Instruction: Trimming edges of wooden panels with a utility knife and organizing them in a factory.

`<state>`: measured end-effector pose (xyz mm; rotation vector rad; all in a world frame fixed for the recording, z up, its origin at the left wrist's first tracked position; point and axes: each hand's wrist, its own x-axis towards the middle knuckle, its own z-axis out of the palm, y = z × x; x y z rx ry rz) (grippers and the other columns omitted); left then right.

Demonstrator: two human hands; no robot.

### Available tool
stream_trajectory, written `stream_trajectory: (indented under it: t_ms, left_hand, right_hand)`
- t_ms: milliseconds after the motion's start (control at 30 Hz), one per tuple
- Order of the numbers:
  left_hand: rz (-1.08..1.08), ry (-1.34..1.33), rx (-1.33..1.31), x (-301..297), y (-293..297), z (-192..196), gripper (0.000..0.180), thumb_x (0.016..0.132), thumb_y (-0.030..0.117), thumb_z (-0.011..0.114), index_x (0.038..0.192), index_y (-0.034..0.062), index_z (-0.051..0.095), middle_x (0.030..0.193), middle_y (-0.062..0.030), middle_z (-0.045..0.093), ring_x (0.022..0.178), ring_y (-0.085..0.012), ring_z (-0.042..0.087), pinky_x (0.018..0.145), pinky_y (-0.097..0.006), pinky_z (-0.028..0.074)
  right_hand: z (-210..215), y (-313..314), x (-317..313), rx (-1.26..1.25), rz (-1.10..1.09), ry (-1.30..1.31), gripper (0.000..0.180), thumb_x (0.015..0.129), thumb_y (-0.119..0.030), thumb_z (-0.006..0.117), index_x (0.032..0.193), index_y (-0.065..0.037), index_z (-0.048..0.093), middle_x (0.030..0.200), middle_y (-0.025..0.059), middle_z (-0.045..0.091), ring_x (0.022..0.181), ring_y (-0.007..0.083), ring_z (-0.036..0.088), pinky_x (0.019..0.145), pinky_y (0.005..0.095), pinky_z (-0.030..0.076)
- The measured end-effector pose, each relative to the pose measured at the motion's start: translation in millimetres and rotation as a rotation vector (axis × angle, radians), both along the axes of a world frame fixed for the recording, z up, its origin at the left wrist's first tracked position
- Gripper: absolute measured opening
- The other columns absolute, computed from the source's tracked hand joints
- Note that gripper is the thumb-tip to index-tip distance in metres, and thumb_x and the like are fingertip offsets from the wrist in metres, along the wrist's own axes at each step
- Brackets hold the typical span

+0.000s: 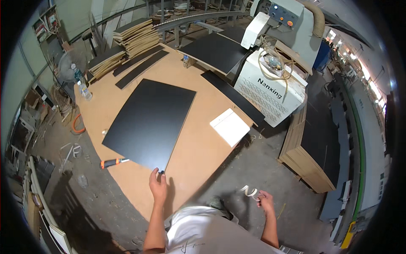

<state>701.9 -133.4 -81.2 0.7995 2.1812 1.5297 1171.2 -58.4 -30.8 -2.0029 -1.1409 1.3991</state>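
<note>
A large black panel (148, 122) lies flat on the tan worktable (198, 156). My left hand (158, 186) is at the panel's near corner, thumb and fingers closed around something small and dark there, too small to name. Out to the right, past the table's edge, my right hand (265, 201) pinches a curled white strip (250, 191) that dangles over the floor. A utility knife (112, 163) with an orange and black handle lies at the table's left edge, beside the panel.
A white board (230, 127) lies on the table's right side. Narrow black strips (141, 69) and stacked boards (135, 40) are at the far left, near a plastic bottle (84, 91). A white machine (270, 86) stands far right; a panel stack (313, 148) sits on the floor.
</note>
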Motion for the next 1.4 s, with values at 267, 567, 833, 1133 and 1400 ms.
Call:
stream_trajectory:
  t_ms: [267,567,833,1133,1400]
  left_hand:
    - [0.148,-0.035,0.0,-4,89,31,0.04,0.089,0.007,0.058,0.126,-0.0073,0.052,0.123,-0.0216,0.059,0.116,-0.0286,0.056,0.099,-0.037,0.043]
    - [0.353,-0.102,-0.069,-2,203,39,0.046,0.089,0.016,0.059,0.131,-0.0017,0.052,0.131,-0.0178,0.057,0.124,-0.0307,0.052,0.103,-0.045,0.038]
    - [0.509,-0.107,-0.125,20,200,11,0.044,0.092,0.018,0.06,0.131,-0.0022,0.05,0.132,-0.0178,0.055,0.125,-0.0282,0.05,0.102,-0.042,0.037]
    - [0.586,-0.092,-0.209,33,201,25,0.043,0.092,0.011,0.058,0.131,-0.005,0.048,0.132,-0.0197,0.054,0.124,-0.0293,0.05,0.102,-0.04,0.036]
    - [0.449,0.077,-0.324,14,244,33,0.051,0.09,0.016,0.062,0.133,-0.0069,0.046,0.139,-0.0237,0.047,0.13,-0.0358,0.043,0.11,-0.043,0.029]
  right_hand:
    - [-176,92,94,0.198,-0.283,-0.807,0.047,0.085,-0.019,0.065,0.126,0.002,0.054,0.11,0.0205,0.064,0.096,0.0318,0.064,0.087,0.038,0.051]
    - [-48,403,-109,0.523,0.092,-0.084,0.043,0.088,-0.021,0.067,0.12,0.006,0.057,0.1,0.0165,0.066,0.089,0.0226,0.062,0.08,0.0321,0.05]
    - [-25,563,-290,0.206,0.283,0.39,0.068,0.093,-0.04,0.062,0.141,0.002,0.037,0.131,0.0152,0.052,0.114,0.0259,0.056,0.086,0.0379,0.051]
    - [-78,621,-354,-0.12,-0.142,0.567,0.073,0.093,-0.043,0.059,0.141,0.005,0.033,0.137,0.0182,0.05,0.119,0.0305,0.052,0.1,0.0437,0.04]
    - [-73,500,-376,0.026,-0.013,0.484,0.051,0.095,-0.026,0.06,0.134,0.005,0.046,0.132,0.0169,0.055,0.119,0.0274,0.052,0.102,0.0364,0.039]
